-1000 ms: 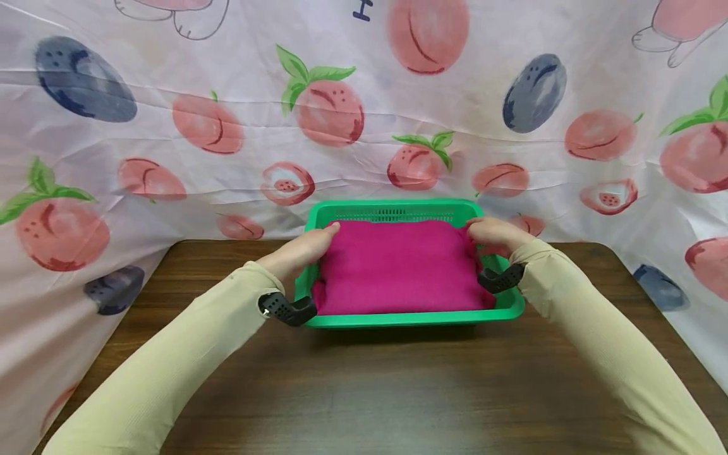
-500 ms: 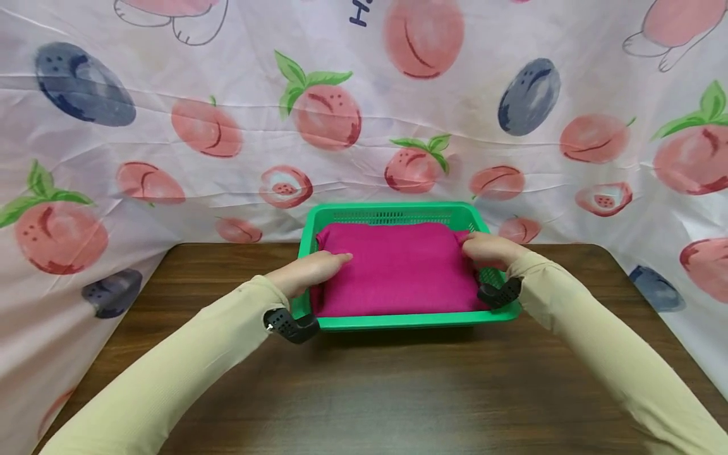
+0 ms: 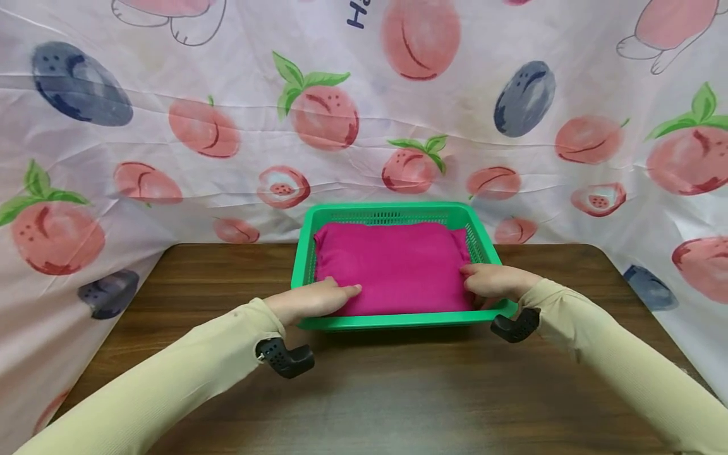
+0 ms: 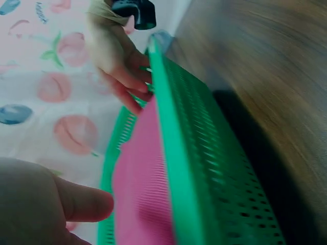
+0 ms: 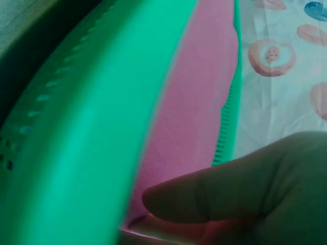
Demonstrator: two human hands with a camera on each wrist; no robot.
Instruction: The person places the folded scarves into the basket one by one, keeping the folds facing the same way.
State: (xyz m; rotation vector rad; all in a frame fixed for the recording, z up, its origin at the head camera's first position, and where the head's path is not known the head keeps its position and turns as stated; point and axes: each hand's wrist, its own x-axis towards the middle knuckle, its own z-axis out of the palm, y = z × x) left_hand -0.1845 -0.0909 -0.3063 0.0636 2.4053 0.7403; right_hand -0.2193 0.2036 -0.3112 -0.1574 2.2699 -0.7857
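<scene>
A puffy magenta cloth point(image 3: 398, 265), shaped like a cushion, lies in a green plastic basket point(image 3: 392, 321) and covers most of its floor. My left hand point(image 3: 313, 299) is over the near left corner, thumb straight and reaching onto the cloth; its other fingers are partly hidden. In the left wrist view that thumb point(image 4: 87, 201) is beside the cloth's edge. At the near right corner, my right hand point(image 3: 497, 281) pinches the cloth's side edge. The right wrist view has its thumb point(image 5: 179, 199) and a finger close together at the magenta edge.
The basket stands on a dark wooden table point(image 3: 387, 392), toward its back edge. Behind and at both sides hangs a pale curtain point(image 3: 438, 114) printed with fruit. Black wrist-worn devices point(image 3: 284, 359) sit below both hands. Perforated basket wall shows behind the cloth.
Both hands have moved toward me along the basket's sides, from the back to the near corners. The cloth's far corners are now uncovered. The basket has stayed almost in place.
</scene>
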